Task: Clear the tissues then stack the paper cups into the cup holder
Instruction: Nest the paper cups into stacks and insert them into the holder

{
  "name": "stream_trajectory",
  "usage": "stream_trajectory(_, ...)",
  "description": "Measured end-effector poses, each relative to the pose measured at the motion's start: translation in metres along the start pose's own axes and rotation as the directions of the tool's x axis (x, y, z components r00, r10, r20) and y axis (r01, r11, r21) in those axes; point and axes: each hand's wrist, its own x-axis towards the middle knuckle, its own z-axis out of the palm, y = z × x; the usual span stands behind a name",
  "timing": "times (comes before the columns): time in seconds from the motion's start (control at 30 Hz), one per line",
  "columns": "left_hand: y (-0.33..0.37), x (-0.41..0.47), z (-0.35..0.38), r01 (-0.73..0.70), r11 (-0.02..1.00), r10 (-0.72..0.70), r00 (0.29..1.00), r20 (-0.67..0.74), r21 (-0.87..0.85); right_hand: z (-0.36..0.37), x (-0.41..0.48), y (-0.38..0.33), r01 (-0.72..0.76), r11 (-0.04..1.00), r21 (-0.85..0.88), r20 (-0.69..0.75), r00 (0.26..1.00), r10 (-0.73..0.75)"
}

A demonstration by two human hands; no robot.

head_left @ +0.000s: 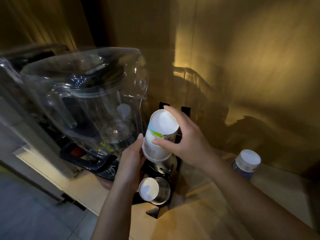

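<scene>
Both hands, left [131, 158] and right [183, 144], are gripping inverted cups [160, 135] over the holder [173, 172], judged mid-stacking; lowering squarely comes next.

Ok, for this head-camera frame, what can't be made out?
- Black cup holder: mostly hidden behind the paper cup and both hands, so its slots can't be counted.
- Print on that cup: too blurred to read.
- Left hand and right hand both hold the cup; how many cups are nested can't be told.
- Bottle label: too dark.
- Tissues: none visible.
</scene>
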Motion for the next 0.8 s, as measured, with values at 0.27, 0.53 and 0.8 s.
stream_trajectory(0.27,-0.021,0.009,-0.002,-0.247,0.858,0.286,0.958,-0.019,0.45,0.036,-0.011,0.04,0.06,0.943,-0.328,0.18,0.984,0.0)
stream_trajectory(0.53,-0.034,0.015,-0.002,-0.291,0.253,0.472,0.87,0.145,0.923,0.041,-0.014,0.056,0.149,0.864,-0.481,0.287,0.958,-0.005)
stream_trajectory(0.8,-0.018,-0.004,0.026,-0.42,0.158,0.626,0.742,0.239,0.894,0.004,-0.015,0.048,0.185,0.894,-0.408,0.285,0.956,-0.068)
